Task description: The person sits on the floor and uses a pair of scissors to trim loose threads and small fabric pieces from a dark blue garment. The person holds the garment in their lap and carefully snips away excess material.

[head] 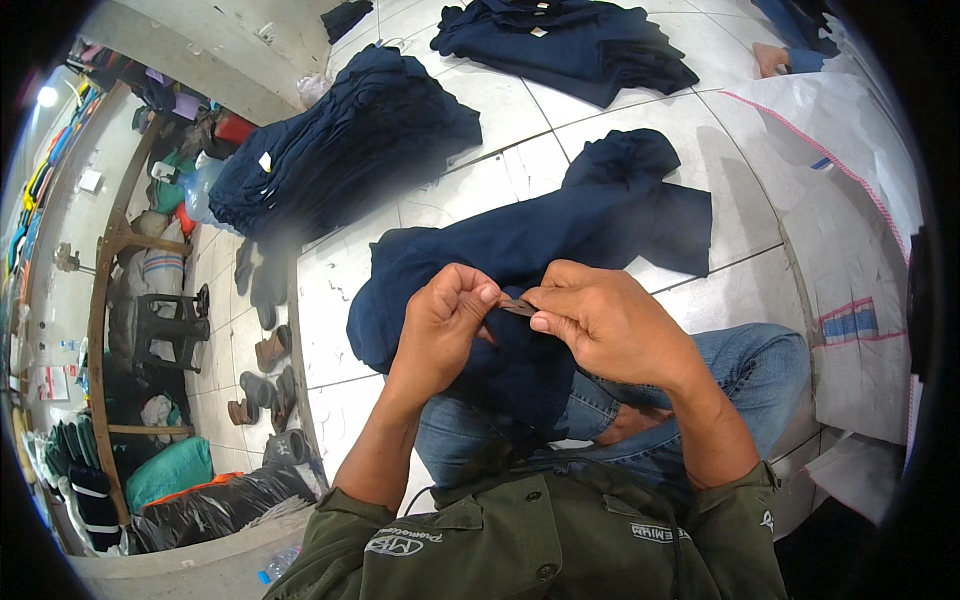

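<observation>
My right hand (607, 322) pinches a small dark metal tool (517, 307), apparently thread snips, between thumb and forefinger. Its tip points left and reaches the fingertips of my left hand (450, 322). There the thumb and forefinger are pressed together; whatever lies between them is too small to make out. Under both hands a navy blue cloth garment (480, 240) is spread over the floor, and part of it drapes onto my lap. A sleeve-like part extends to the right on the tiles.
Stacks of navy garments (352, 135) (562, 45) lie ahead. A large white woven sack (847, 225) stands at right, near another person's foot (770, 60). Left, past a floor edge, are shoes (272, 349), a black plastic stool (169, 334) and a black plastic bag (217, 510).
</observation>
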Tool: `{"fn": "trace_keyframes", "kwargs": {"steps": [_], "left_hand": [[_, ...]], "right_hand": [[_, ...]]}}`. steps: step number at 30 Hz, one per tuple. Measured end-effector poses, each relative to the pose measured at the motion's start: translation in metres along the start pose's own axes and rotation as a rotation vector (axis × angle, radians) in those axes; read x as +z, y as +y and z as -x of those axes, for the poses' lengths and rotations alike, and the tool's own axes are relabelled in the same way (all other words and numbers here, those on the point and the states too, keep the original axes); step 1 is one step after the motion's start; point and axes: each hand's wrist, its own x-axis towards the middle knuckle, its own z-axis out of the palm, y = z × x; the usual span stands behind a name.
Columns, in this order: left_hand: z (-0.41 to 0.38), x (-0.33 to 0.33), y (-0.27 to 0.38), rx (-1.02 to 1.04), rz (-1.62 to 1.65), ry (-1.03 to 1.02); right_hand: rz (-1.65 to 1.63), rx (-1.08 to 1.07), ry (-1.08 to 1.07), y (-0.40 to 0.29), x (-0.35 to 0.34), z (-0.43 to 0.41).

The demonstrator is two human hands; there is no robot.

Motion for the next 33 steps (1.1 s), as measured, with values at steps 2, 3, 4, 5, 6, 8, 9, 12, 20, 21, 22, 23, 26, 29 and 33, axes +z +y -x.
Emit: {"fn": "trace_keyframes", "kwargs": {"steps": [2, 3, 4, 5, 6, 8, 9, 12, 20, 21, 22, 23, 26, 29, 33], "left_hand": [[-0.001, 0.001, 0.000, -0.007, 0.006, -0.009], [-0.001, 0.001, -0.001, -0.008, 0.003, -0.016], [-0.001, 0.001, -0.001, -0.008, -0.001, -0.023], [-0.001, 0.001, -0.001, -0.005, -0.012, -0.026], [0.000, 0.001, -0.001, -0.001, -0.023, -0.029], [0.000, 0.002, -0.002, 0.002, -0.026, -0.034], [-0.001, 0.002, -0.004, 0.002, -0.019, -0.036], [-0.001, 0.002, -0.003, 0.007, 0.000, -0.044], [-0.001, -0.001, 0.005, -0.032, 0.124, 0.079], [-0.003, -0.002, 0.002, -0.040, 0.160, 0.074], [-0.005, -0.003, 0.000, -0.048, 0.196, 0.068], [-0.007, -0.006, -0.005, 0.058, 0.284, 0.143], [-0.017, -0.055, -0.025, 0.383, 0.429, 0.531], [-0.029, -0.119, -0.019, 0.559, 0.374, 1.140], [-0.018, -0.094, -0.009, 0.494, 0.055, 0.512]], "right_hand": [[0.018, -0.024, -0.004, 0.002, 0.001, 0.000], [0.018, -0.021, -0.004, 0.002, 0.001, 0.000], [0.018, -0.017, -0.004, 0.000, 0.002, 0.000], [0.018, -0.014, -0.004, 0.000, 0.002, 0.000], [0.030, -0.021, -0.001, 0.000, 0.003, 0.000], [0.052, -0.034, 0.004, 0.001, 0.003, 0.000], [0.059, -0.040, 0.009, 0.001, 0.003, 0.000], [0.078, -0.053, 0.020, 0.002, 0.005, 0.000], [-0.041, 0.024, 0.120, 0.012, 0.009, -0.003], [-0.082, 0.029, 0.122, 0.016, 0.011, -0.004], [-0.149, 0.049, 0.116, 0.022, 0.016, -0.006], [-0.216, 0.069, 0.111, 0.027, 0.018, -0.008], [-0.296, 0.123, 0.185, 0.026, 0.014, -0.012], [-0.321, 0.156, 0.203, 0.020, 0.008, -0.013], [-0.360, 0.125, 0.247, 0.024, 0.011, -0.015]]}}
